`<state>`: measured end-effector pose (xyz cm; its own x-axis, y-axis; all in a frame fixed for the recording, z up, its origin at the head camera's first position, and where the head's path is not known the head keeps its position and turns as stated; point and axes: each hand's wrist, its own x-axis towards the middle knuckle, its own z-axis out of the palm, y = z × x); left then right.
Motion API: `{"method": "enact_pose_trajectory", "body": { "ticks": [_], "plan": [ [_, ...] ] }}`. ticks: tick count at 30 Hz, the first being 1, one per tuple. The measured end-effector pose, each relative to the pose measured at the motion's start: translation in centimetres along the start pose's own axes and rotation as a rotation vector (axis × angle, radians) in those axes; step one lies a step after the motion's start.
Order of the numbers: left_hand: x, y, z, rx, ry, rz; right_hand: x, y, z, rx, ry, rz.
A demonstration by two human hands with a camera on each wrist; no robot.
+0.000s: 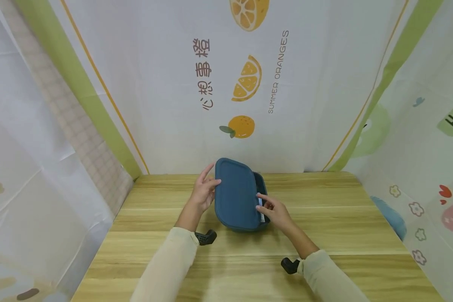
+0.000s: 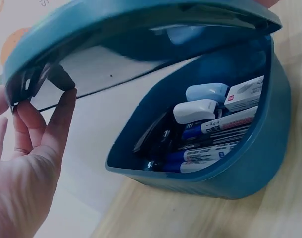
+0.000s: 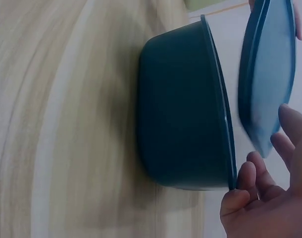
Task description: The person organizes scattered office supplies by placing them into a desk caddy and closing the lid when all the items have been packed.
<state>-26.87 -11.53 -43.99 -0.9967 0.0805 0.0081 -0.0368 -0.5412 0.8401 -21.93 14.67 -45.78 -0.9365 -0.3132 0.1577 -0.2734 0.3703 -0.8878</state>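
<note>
A dark blue lid (image 1: pixel 235 195) is tilted above a matching blue storage box (image 2: pixel 260 163), raised on the left and close to the rim on the right. My left hand (image 1: pixel 204 193) pinches the lid's left edge between thumb and fingers. On the other side, my right hand (image 1: pixel 275 212) touches the lid's right edge with extended fingers, and its lower fingers rest near the box rim (image 3: pixel 225 124). Inside the box are several markers (image 2: pixel 230 121), a white rounded item (image 2: pixel 195 111), a light blue one (image 2: pixel 206 92), a small white carton (image 2: pixel 245 94) and dark items.
The box stands on a wood-grain table (image 1: pixel 154 260), near its back edge. A white curtain (image 1: pixel 166 105) printed with oranges hangs behind it, and patterned cloth (image 1: pixel 430 176) borders the right. Each wrist wears a black camera mount (image 1: pixel 206 238).
</note>
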Motion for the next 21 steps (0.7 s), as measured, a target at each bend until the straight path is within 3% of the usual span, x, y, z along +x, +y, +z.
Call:
{"method": "enact_pose_trajectory", "body": {
  "ticks": [6,12,16,21],
  "plan": [
    [-0.2,-0.6,0.2,-0.056,0.059,-0.004,-0.1,0.2,-0.1,-0.007,-0.048,-0.002],
    [-0.2,-1.0,0.0,-0.042,0.094,-0.016,0.2,1.2,-0.3,0.081,-0.059,0.030],
    [-0.2,-1.3,-0.7,0.055,0.102,-0.046,0.6,3.1,-0.3,0.124,-0.037,0.050],
    [-0.3,-1.5,-1.7,0.286,0.098,-0.067,0.9,4.2,-0.2,0.106,-0.008,0.060]
  ]
}}
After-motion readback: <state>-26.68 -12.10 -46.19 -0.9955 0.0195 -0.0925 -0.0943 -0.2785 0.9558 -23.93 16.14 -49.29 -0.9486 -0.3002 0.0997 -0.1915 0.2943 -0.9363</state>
